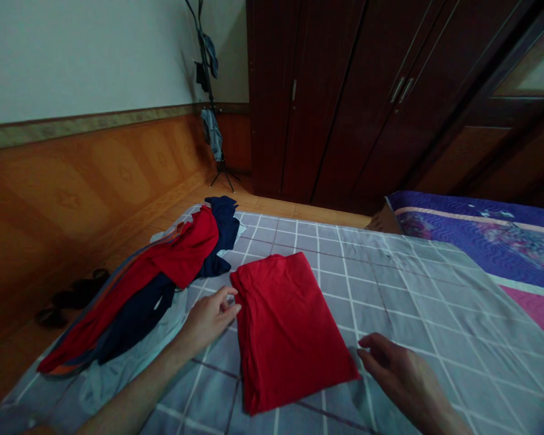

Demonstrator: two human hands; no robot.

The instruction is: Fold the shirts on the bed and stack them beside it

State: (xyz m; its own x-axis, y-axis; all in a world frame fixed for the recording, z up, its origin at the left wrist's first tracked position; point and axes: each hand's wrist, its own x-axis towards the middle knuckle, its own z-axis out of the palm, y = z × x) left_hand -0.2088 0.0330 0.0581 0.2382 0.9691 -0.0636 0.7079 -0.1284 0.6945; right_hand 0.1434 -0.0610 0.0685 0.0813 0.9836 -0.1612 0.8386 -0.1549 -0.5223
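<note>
1. Folded red cloth (pixel 290 326): one, roughly rectangular, lay flat on the checked grey sheet (pixel 390 290) of the bed, between the two hands; creased layers showed along its left side.
2. Left hand (pixel 213 317): bare, at the left edge of the folded red cloth, fingers curled, thumb and forefinger a little apart; nothing was gripped. Whether the fingertips touched the fabric could not be told.
3. Right hand (pixel 401 368): bare, just beside the near right corner of the folded red cloth, above the sheet, fingers bent, thumb slightly apart from them; it held nothing.
4. Clothes pile (pixel 181 254): loose, left of the folded red cloth, comprising a red piece with blue and orange edging, dark navy pieces and pale ones beneath.
5. Dark footwear (pixel 72 296): on the floor, left of the bed.
6. Coat stand (pixel 211 90): black, upright in the far corner, hung with a cap and a greyish cloth.
7. Wardrobe (pixel 317 103): dark reddish-brown, doors closed, metal handles, beyond the bed.
8. Quilted bedding (pixel 494 223): purple, with floral patches, a pale band and a pink part, at the right.
</note>
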